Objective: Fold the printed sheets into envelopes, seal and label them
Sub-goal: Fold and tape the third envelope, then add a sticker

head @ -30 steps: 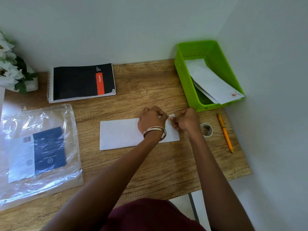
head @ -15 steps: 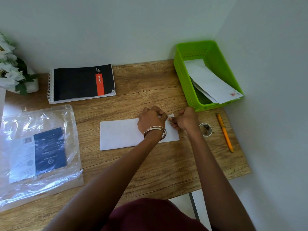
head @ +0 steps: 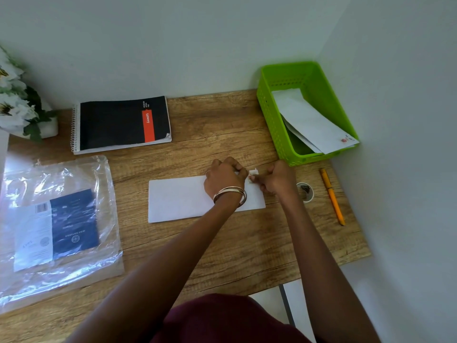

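A white envelope [head: 180, 199] lies flat in the middle of the wooden desk [head: 222, 134]. Above its right end, my left hand [head: 223, 178] and my right hand [head: 277, 179] both pinch a small white sticker or label piece [head: 253, 173] between their fingertips. My left wrist, with metal bangles, hides part of the envelope. A roll of clear tape [head: 305, 191] sits just right of my right hand. An orange pen [head: 332, 196] lies further right. Finished envelopes [head: 311, 122] rest in the green basket [head: 269, 112].
A black spiral notebook [head: 118, 123] lies at the back. On the left edge sits a clear plastic bag [head: 57, 224] with a printed pack inside. White flowers [head: 17, 107] stand at the back left. Walls close the back and right sides.
Both hands stay at the envelope's right end on the small white piece; nothing else has shifted.
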A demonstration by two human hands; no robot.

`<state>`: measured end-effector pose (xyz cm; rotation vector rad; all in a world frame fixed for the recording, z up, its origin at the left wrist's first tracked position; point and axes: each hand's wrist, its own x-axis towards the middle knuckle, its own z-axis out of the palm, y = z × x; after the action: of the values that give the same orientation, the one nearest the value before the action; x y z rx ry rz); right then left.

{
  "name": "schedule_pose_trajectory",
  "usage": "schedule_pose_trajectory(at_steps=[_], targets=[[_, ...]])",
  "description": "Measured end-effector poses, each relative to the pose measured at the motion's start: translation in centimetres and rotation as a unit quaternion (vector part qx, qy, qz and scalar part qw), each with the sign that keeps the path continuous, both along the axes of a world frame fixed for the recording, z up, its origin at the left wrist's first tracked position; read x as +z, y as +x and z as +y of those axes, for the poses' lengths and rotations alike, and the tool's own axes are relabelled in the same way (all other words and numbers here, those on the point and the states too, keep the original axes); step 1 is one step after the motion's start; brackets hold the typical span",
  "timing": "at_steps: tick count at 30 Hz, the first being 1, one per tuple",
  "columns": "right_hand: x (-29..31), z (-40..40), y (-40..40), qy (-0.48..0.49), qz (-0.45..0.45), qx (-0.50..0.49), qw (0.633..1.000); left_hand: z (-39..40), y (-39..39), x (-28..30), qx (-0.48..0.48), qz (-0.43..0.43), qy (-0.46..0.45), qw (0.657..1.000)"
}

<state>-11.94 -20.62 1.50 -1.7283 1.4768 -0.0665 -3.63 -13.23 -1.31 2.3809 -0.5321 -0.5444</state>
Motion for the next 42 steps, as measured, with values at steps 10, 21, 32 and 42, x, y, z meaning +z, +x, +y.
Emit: schedule_pose_trajectory(at_steps=[10,21,32,42], targets=[[-0.4,0.1,-0.5,-0.092,0.007,0.038,0.995,-0.2,0.2,0.1,-0.001,0.010,0.002,1.000],[-0.5,-0.9,-0.5,-0.103,0.046,0.153,0.982,-0.4,0.5,0.3,-0.005,0.020,0.008,1.000],[-0.8,-1.5,-0.6,-0.042,0.021,0.116,0.992,-0.4,0.4,0.5,0.005,0.017,0.009,1.000],[-0.9,0.3,-1.5,-0.099,-0.037,0.126,0.986,1.9,1.5,0.9,-0.001,0.106,-0.141,0.984]])
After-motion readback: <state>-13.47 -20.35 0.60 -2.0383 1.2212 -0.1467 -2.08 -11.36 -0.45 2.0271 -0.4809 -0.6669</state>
